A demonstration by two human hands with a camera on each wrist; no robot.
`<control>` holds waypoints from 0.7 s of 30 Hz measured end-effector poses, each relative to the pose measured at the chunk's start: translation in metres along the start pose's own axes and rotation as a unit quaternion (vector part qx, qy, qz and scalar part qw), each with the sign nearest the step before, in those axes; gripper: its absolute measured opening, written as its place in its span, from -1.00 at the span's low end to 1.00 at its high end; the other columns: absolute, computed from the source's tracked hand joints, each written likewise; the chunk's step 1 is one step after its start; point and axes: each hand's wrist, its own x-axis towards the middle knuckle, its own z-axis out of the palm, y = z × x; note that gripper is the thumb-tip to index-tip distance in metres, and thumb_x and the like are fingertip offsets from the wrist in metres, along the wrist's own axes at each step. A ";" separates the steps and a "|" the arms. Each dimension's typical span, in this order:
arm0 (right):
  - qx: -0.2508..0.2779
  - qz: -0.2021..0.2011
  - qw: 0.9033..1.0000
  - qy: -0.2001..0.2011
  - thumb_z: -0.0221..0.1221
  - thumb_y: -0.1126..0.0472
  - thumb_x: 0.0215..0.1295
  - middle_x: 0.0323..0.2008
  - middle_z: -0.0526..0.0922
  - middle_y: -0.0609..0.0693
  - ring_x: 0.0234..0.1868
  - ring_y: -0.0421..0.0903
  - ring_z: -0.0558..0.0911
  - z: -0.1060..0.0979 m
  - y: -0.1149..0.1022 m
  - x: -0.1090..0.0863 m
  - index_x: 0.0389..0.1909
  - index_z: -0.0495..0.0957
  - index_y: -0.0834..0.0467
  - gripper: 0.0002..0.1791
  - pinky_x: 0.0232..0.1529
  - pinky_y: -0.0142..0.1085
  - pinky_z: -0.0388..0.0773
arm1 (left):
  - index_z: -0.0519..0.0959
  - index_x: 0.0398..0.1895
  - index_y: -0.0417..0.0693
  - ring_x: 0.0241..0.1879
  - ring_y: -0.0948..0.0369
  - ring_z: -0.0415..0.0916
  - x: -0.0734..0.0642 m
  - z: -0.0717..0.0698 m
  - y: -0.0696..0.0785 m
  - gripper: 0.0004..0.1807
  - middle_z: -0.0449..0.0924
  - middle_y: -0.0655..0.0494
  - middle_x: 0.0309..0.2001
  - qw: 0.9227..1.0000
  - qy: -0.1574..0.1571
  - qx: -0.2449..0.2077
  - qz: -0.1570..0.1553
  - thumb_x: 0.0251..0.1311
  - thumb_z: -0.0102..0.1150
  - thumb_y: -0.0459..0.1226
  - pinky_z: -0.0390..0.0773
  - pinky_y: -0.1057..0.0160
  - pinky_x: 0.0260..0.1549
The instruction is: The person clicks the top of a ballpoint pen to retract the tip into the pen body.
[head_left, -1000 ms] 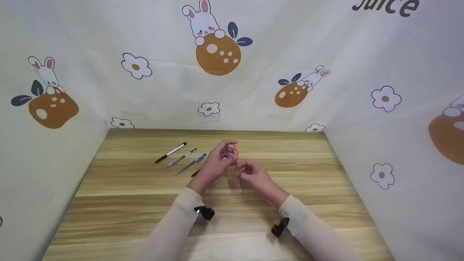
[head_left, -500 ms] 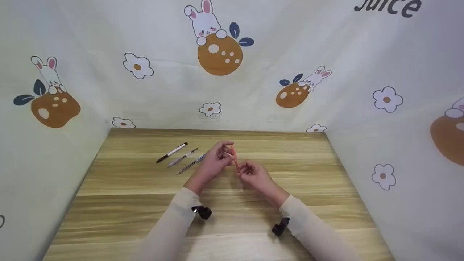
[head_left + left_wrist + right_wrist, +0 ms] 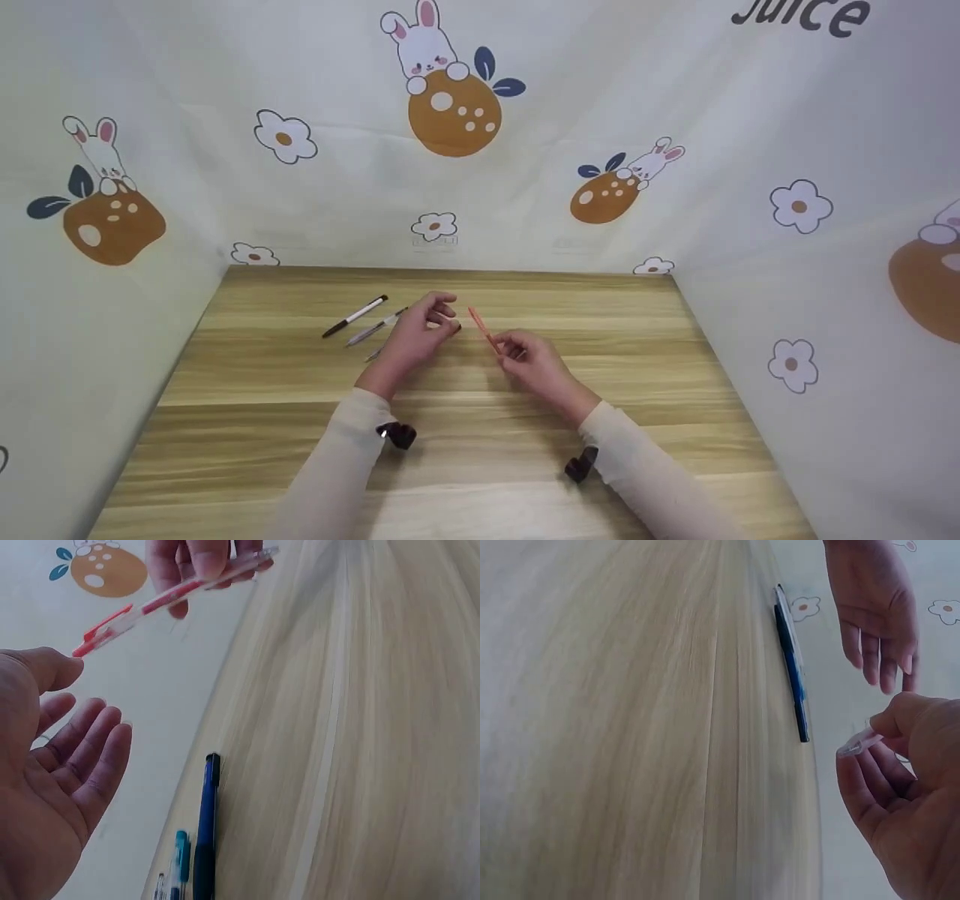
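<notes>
A clear pen with a red clip and red ink (image 3: 480,325) is held tilted above the table by my right hand (image 3: 538,369), pinched between thumb and fingers near its clear end. In the right wrist view only that clear end (image 3: 859,742) shows. My left hand (image 3: 415,330) is apart from the pen in the head view, its fingers loosely extended. In the left wrist view the left thumb appears close to the pen's red end. A dark blue pen (image 3: 206,832) lies on the table, mostly hidden under the left hand in the head view.
A white pen with black ends (image 3: 355,316) and a clear pen (image 3: 367,332) lie slanted on the wood table (image 3: 600,315), left of the left hand. A teal-capped pen (image 3: 181,851) is beside the dark blue one. Patterned cloth (image 3: 337,187) walls the table's back and sides.
My left hand has let go of the red pen and moved left, covering more of the pens lying there. The red pen now tilts further left, still in my right hand.
</notes>
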 end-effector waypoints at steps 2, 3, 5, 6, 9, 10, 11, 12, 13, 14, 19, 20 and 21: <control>-0.015 -0.014 1.000 0.001 0.33 0.53 0.34 -0.24 0.75 0.16 -0.19 -0.10 0.69 -0.001 0.003 0.000 0.12 0.75 0.34 -0.66 -0.10 -0.29 0.69 | 0.60 0.37 -0.12 0.06 0.05 0.69 -0.001 -0.005 -0.003 -0.55 0.69 -0.07 0.06 1.000 0.002 0.008 -0.005 0.48 0.40 -0.33 0.65 -0.03 0.14; -0.021 -0.021 1.000 0.001 0.33 0.55 0.32 -0.23 0.75 0.15 -0.19 -0.10 0.69 -0.002 0.004 0.001 0.12 0.75 0.35 -0.64 -0.10 -0.29 0.69 | 0.60 0.37 -0.12 0.06 0.06 0.69 -0.002 -0.007 -0.004 -0.55 0.69 -0.06 0.06 1.000 0.003 0.011 -0.007 0.48 0.40 -0.34 0.64 -0.04 0.16; -0.030 -0.027 0.999 -0.001 0.32 0.57 0.30 -0.22 0.75 0.14 -0.19 -0.09 0.68 -0.004 0.007 0.001 0.13 0.75 0.36 -0.62 -0.11 -0.29 0.68 | 0.60 0.37 -0.11 0.07 0.05 0.69 -0.004 -0.012 -0.006 -0.56 0.69 -0.07 0.07 1.000 0.005 0.017 -0.012 0.48 0.39 -0.34 0.62 -0.06 0.20; -0.035 -0.029 0.999 -0.002 0.32 0.57 0.30 -0.22 0.74 0.11 -0.19 -0.10 0.67 -0.004 0.008 0.001 0.13 0.75 0.35 -0.62 -0.12 -0.29 0.68 | 0.59 0.37 -0.11 0.08 0.05 0.69 -0.005 -0.014 -0.007 -0.56 0.69 -0.08 0.08 1.000 0.006 0.019 -0.013 0.48 0.39 -0.35 0.61 -0.08 0.21; -0.054 -0.033 0.998 -0.005 0.33 0.55 0.32 -0.23 0.72 0.04 -0.20 -0.12 0.65 -0.007 0.012 0.002 0.15 0.77 0.31 -0.61 -0.15 -0.31 0.66 | 0.58 0.38 -0.10 0.10 0.02 0.67 -0.007 -0.019 -0.008 -0.56 0.68 -0.12 0.11 1.000 0.007 0.018 -0.018 0.50 0.37 -0.35 0.61 -0.10 0.22; -0.060 -0.031 0.998 -0.006 0.33 0.54 0.32 -0.23 0.71 0.01 -0.20 -0.12 0.64 -0.008 0.013 0.002 0.16 0.77 0.30 -0.60 -0.16 -0.31 0.65 | 0.58 0.38 -0.10 0.11 0.02 0.67 -0.008 -0.021 -0.009 -0.56 0.68 -0.14 0.12 1.000 0.006 0.014 -0.020 0.50 0.37 -0.35 0.61 -0.10 0.22; -0.068 -0.032 0.997 -0.006 0.33 0.54 0.32 -0.25 0.69 -0.02 -0.21 -0.13 0.63 -0.009 0.015 0.003 0.17 0.78 0.28 -0.59 -0.16 -0.32 0.64 | 0.57 0.39 -0.11 0.12 0.00 0.66 -0.009 -0.023 -0.009 -0.56 0.67 -0.17 0.13 1.000 0.006 0.010 -0.021 0.51 0.36 -0.36 0.61 -0.10 0.23; -0.079 -0.033 0.996 -0.005 0.33 0.54 0.32 -0.26 0.68 -0.05 -0.22 -0.15 0.62 -0.009 0.017 0.003 0.17 0.78 0.27 -0.58 -0.18 -0.32 0.63 | 0.57 0.40 -0.11 0.12 0.00 0.66 -0.010 -0.024 -0.009 -0.55 0.66 -0.19 0.14 1.000 0.005 0.006 -0.025 0.51 0.36 -0.34 0.61 -0.09 0.22; -0.087 -0.031 0.996 -0.005 0.33 0.54 0.32 -0.26 0.66 -0.08 -0.22 -0.16 0.61 -0.010 0.019 0.003 0.18 0.79 0.25 -0.58 -0.18 -0.33 0.61 | 0.56 0.41 -0.11 0.13 0.00 0.65 -0.011 -0.026 -0.009 -0.55 0.65 -0.21 0.16 1.000 0.004 0.003 -0.028 0.52 0.36 -0.34 0.61 -0.08 0.22; -0.095 -0.028 0.995 -0.006 0.33 0.53 0.33 -0.27 0.65 -0.11 -0.23 -0.17 0.59 -0.011 0.021 0.004 0.19 0.79 0.23 -0.57 -0.19 -0.34 0.60 | 0.56 0.41 -0.11 0.13 0.00 0.65 -0.011 -0.027 -0.010 -0.54 0.65 -0.20 0.16 1.000 0.005 0.001 -0.031 0.52 0.35 -0.33 0.61 -0.06 0.21; -0.112 -0.017 0.993 -0.015 0.31 0.52 0.33 -0.28 0.61 -0.12 -0.24 -0.18 0.56 -0.016 0.030 0.005 0.20 0.80 0.20 -0.55 -0.21 -0.34 0.56 | 0.56 0.43 -0.10 0.13 0.01 0.65 -0.014 -0.034 -0.012 -0.53 0.66 -0.10 0.13 0.999 0.007 0.001 -0.043 0.53 0.35 -0.30 0.65 0.02 0.12; -0.115 -0.016 0.993 -0.016 0.31 0.52 0.32 -0.28 0.60 -0.12 -0.24 -0.17 0.55 -0.017 0.031 0.005 0.20 0.80 0.20 -0.55 -0.21 -0.33 0.56 | 0.56 0.43 -0.09 0.12 0.01 0.65 -0.014 -0.035 -0.012 -0.53 0.66 -0.06 0.12 0.999 0.009 0.002 -0.046 0.53 0.35 -0.30 0.66 0.03 0.10; -0.119 -0.015 0.993 -0.017 0.31 0.53 0.32 -0.28 0.60 -0.11 -0.24 -0.17 0.54 -0.018 0.032 0.006 0.20 0.80 0.20 -0.54 -0.20 -0.32 0.55 | 0.56 0.43 -0.09 0.12 0.01 0.65 -0.014 -0.036 -0.013 -0.53 0.67 -0.05 0.11 0.999 0.009 0.001 -0.049 0.53 0.35 -0.30 0.67 0.03 0.08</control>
